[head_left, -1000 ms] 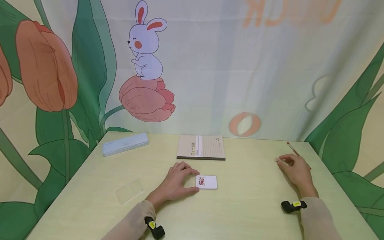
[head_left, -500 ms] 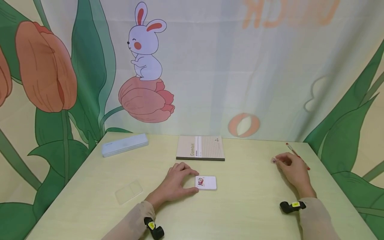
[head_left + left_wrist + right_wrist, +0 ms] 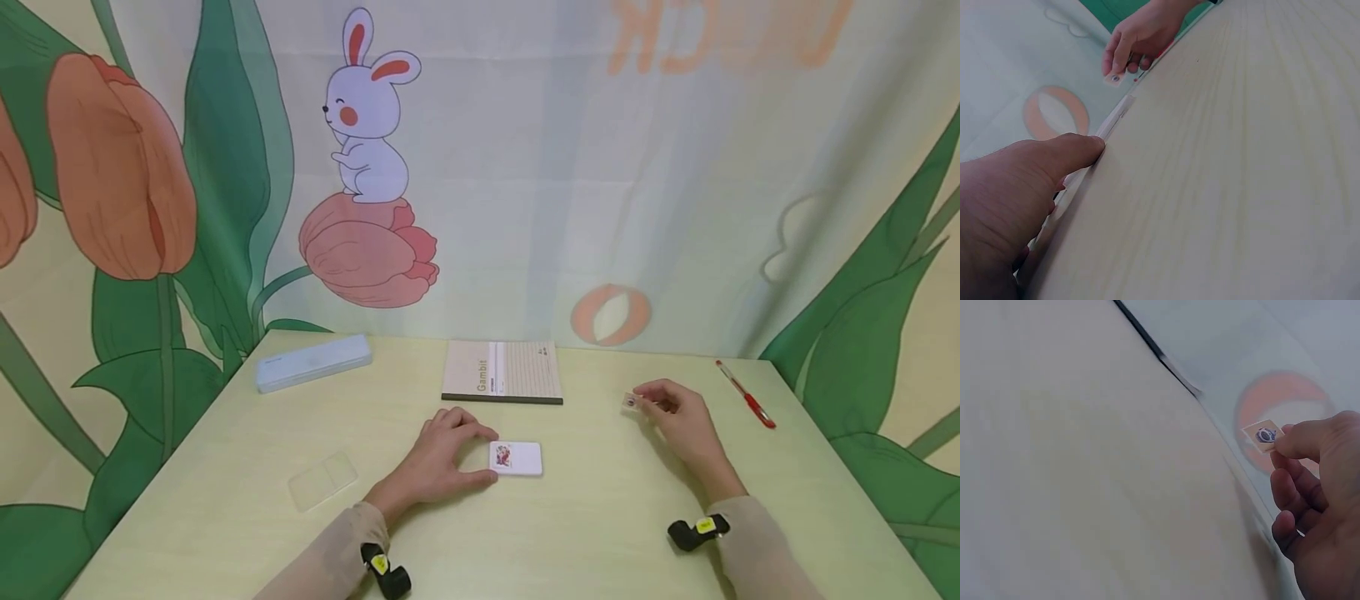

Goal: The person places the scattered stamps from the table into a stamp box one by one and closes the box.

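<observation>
The notebook (image 3: 521, 372) says "Gambit"; its tiny print is blurry. The right hand (image 3: 681, 423) pinches a picture square (image 3: 1263, 435); the left hand (image 3: 441, 460) seems to hold a white case (image 3: 527, 459).

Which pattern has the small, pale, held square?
The square shows a rounded, bluish motif, clearest in right wrist view.

There were one left hand (image 3: 442, 461) and one right hand (image 3: 684, 423) — two hands in all — plus two wrist cameras (image 3: 396, 582) (image 3: 684, 535), one table (image 3: 600, 508), one notebook (image 3: 531, 372), one pencil case (image 3: 315, 364), one red pen (image 3: 751, 402), one white case (image 3: 528, 459), one clear plastic piece (image 3: 322, 482), one small picture card (image 3: 1262, 435) and one printed rabbit (image 3: 369, 117).
</observation>
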`<state>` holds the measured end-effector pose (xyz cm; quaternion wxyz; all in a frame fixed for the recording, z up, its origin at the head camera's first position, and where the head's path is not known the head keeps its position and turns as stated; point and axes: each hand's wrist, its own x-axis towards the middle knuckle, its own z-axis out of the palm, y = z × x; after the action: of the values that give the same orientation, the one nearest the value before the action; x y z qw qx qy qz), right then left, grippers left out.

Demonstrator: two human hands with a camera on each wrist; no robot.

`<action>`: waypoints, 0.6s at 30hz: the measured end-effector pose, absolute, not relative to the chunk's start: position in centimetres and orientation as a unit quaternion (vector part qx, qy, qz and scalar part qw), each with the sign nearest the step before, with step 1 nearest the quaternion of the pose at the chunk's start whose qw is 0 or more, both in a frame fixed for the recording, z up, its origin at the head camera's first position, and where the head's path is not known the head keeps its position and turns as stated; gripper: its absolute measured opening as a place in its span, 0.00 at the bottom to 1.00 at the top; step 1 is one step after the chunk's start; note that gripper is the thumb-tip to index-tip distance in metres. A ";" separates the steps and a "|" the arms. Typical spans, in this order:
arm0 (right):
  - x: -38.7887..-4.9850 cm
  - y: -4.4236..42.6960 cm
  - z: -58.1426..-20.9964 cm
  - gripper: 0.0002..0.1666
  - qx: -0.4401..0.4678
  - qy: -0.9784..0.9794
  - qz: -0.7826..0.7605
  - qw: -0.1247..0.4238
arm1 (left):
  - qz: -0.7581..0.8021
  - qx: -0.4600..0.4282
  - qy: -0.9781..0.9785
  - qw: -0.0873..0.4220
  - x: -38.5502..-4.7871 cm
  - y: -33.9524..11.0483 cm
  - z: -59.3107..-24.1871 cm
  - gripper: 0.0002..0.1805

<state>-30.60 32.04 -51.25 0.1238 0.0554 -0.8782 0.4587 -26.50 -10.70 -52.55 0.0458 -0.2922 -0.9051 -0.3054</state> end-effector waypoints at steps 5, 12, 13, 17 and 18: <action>-30.4 28.2 -51.5 0.08 0.088 -0.871 0.474 0.096 | -0.306 -0.294 -0.904 0.048 -26.5 -10.8 -52.7 0.29; -29.4 23.4 -51.5 0.06 0.129 -0.845 0.517 0.038 | -0.307 -0.294 -0.904 0.045 -26.4 -10.7 -52.6 0.29; -29.2 22.9 -51.6 0.05 0.130 -0.842 0.522 0.030 | -0.307 -0.293 -0.904 0.044 -26.4 -10.7 -52.5 0.29; -28.4 21.1 -51.7 0.04 0.143 -0.834 0.532 0.006 | -0.306 -0.290 -0.906 0.042 -26.4 -10.7 -52.5 0.29; -28.2 20.7 -51.7 0.04 0.145 -0.834 0.533 0.001 | -0.306 -0.289 -0.906 0.041 -26.4 -10.7 -52.5 0.29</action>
<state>-28.20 20.72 -51.75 0.0015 0.1450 -0.8338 0.5327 -26.42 -10.66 -52.50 0.0412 -0.2893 -0.9062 -0.3056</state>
